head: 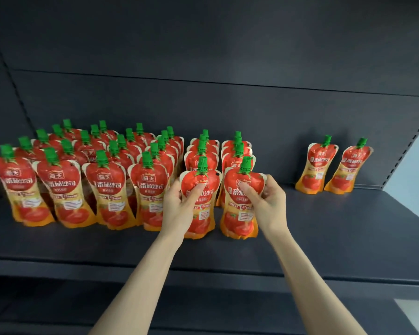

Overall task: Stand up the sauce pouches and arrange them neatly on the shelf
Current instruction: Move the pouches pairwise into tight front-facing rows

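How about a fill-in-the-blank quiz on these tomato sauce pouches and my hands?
The left hand and right hand together grip ___ tomato sauce pouches.
The screw cap on every pouch is ___.
Two lone pouches stand apart at the far ___ of the shelf.
Missing words: two; green; right.

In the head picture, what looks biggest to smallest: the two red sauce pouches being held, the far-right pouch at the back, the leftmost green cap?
1. Red-and-orange plastic left-held pouch and right-held pouch: alike, not ranked.
2. Far-right back pouch: looks smaller, likely just farther away.
3. Leftmost green screw cap.
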Available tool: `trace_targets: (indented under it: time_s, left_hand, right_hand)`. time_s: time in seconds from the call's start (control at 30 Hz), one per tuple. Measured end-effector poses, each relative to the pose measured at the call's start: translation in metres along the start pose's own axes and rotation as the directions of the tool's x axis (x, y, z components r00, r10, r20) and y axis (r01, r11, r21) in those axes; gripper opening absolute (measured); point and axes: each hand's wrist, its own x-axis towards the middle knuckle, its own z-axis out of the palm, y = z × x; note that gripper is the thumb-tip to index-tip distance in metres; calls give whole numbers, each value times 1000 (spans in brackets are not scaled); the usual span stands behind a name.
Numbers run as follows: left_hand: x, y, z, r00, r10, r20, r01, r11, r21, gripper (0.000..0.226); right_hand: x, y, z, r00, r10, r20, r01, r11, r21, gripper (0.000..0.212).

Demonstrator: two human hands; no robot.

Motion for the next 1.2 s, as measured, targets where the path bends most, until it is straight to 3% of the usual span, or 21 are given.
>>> trace_targets:
  time_s: [0.27, 0.4, 0.57, 0.7, 0.83, 0.97, 1.2]
  left_hand:
    - [28, -14, 4, 999, -25, 29, 24, 999, 41, 32]
    - [21, -28, 6, 996, -52, 77, 47, 997, 62, 47]
    - [-3, -63, 10, 1000, 20, 3, -20, 960, 278, 61]
    - [-2, -73, 9, 997, 74, 22, -77, 925, 373, 58]
    - [7, -73, 10, 998, 42, 35, -52, 921, 387, 63]
    - [2, -74, 13, 996, 81, -41, -54, 888, 456, 71]
    - [1, -72, 13, 984, 160, -82, -86, 822, 563, 62]
  right_hand:
    - [28, 18, 9, 999, 48, 12, -48, 999, -4, 13]
    - [21, 30, 8, 995, 98, 26, -99, 994, 46, 27]
    - [0, 56, 2, 991, 111, 78, -101, 988, -117, 37]
    - [-5, 68, 0, 992, 115, 44, -103, 970, -222, 38]
    - [-2, 70, 0, 993, 116, -22, -118, 957, -265, 40]
    - [-2, 73, -2, 991, 134, -18, -134, 949, -285, 41]
    - [-3, 74, -2, 991, 130, -32, -133, 929, -347, 46]
